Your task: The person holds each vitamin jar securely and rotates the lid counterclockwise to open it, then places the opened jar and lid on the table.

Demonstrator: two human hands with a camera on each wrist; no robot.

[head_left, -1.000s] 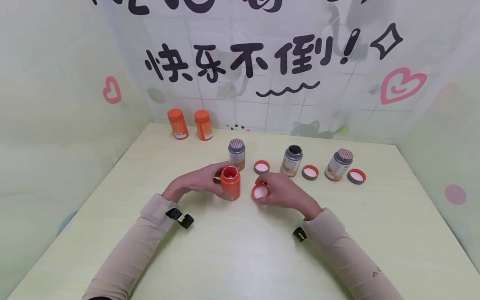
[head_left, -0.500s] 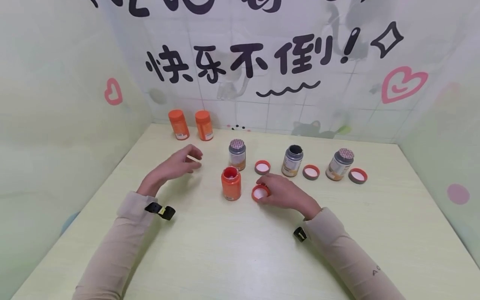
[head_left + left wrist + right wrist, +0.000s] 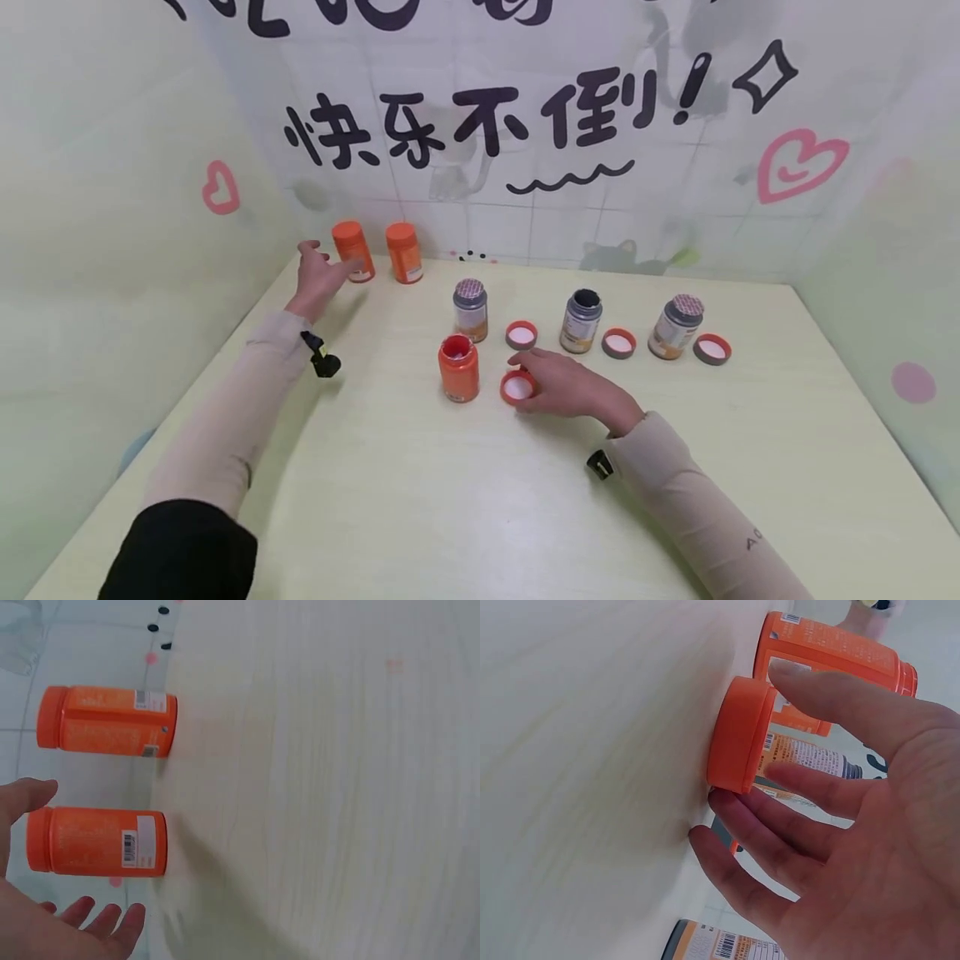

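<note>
Left hand (image 3: pixel 318 275) hovering spread, thumb and fingers flanking closed orange plastic jar (image 3: pixel 97 841) at back left of pale table (image 3: pixel 450 500); contact hard to tell. Right hand (image 3: pixel 566 385) curving around round orange plastic lid (image 3: pixel 517 387), lying white inside up; whether pinching, cannot tell. Uncapped orange jar (image 3: pixel 459 377) standing just left of lid. Second closed orange jar (image 3: pixel 405 252) standing beside first. Behind, three grey jars (image 3: pixel 581 329) standing near three grey lids (image 3: pixel 618 343).

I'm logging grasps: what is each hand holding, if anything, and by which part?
The right hand holds the loose orange cap by its outer side. The left hand holds nothing.
</note>
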